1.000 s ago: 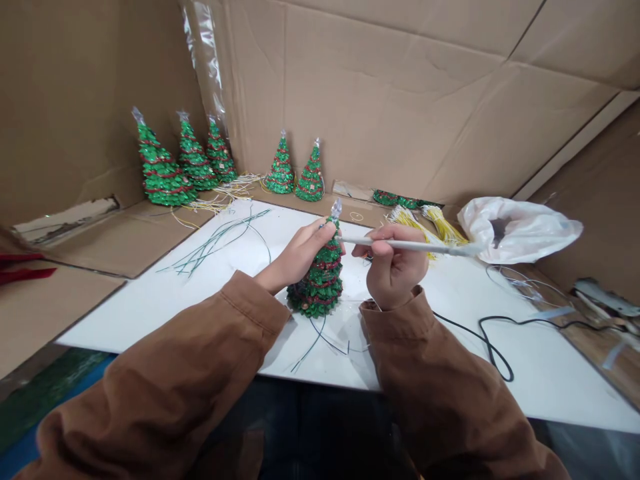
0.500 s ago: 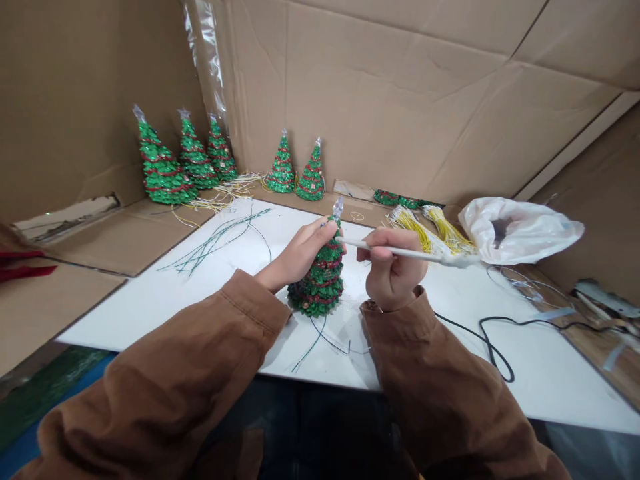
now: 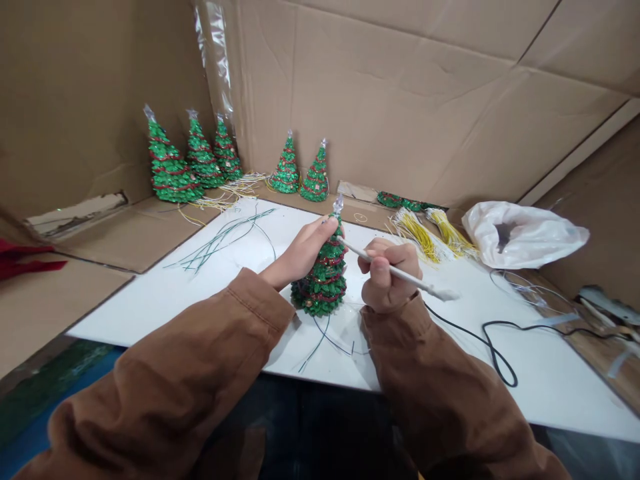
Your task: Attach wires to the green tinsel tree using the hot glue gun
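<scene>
A small green Christmas tree [image 3: 326, 283] with red garland and a clear star stands upright on the white board [image 3: 235, 250] before me. My left hand [image 3: 305, 250] is closed around its upper left side, just below the star; some fingers are hidden behind the tree. Between the thumb and fingers of my right hand [image 3: 393, 273] is a thin whitish stick [image 3: 417, 281], its narrow tip at the tree's upper right side. The stick's thicker end looks fuzzy or coated. Thin dark wires [image 3: 320, 347] come out from under the tree's base toward the front edge.
Several similar trees [image 3: 173, 170] stand along the cardboard walls at the back. Loose green wires [image 3: 220, 240] lie on the board's left. Yellow-and-white wire bundles [image 3: 423, 233] and a white plastic bag [image 3: 525, 233] sit at the back right. A black cord [image 3: 500, 360] curves across the right side.
The stick's thick end has swung down toward me, so the stick slants more steeply, its tip still at the tree. My left hand keeps its hold. The whole view has shifted slightly.
</scene>
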Demonstrator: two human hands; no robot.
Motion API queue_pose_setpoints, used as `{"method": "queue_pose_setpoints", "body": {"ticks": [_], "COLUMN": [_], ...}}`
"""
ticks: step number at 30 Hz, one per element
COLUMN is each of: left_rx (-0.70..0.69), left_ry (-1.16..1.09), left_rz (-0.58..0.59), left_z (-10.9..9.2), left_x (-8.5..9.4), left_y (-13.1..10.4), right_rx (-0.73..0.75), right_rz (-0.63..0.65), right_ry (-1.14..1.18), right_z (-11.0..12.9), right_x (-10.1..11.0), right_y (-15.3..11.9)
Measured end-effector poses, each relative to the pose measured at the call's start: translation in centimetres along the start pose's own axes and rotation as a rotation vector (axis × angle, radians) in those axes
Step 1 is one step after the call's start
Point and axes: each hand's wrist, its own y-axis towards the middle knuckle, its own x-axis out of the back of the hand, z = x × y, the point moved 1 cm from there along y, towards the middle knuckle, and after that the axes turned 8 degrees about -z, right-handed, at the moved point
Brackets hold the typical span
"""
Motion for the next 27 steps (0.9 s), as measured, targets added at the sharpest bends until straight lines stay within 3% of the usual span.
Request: {"method": "queue_pose_setpoints", "body": {"ticks": [7, 13, 27], "left_rx": [-0.003, -0.04, -0.034], "left_ry": [-0.007, 0.055, 0.049], "left_rz": [0.03, 0.007, 0.004], "left_z": [-0.5, -0.4, 0.0], "left_x": [-0.2, -0.2, 0.2], "left_y": [-0.3, -0.3, -0.1], "right_rx": [-0.108, -0.18, -0.254], "right_rz": [-0.108, -0.134, -0.044], "right_ry": [0.168, 0.099, 0.031], "right_z": [0.7, 1.1, 0.8], "right_x": [-0.2, -0.4, -0.1], "right_y": [1.0, 1.1, 0.3]}}
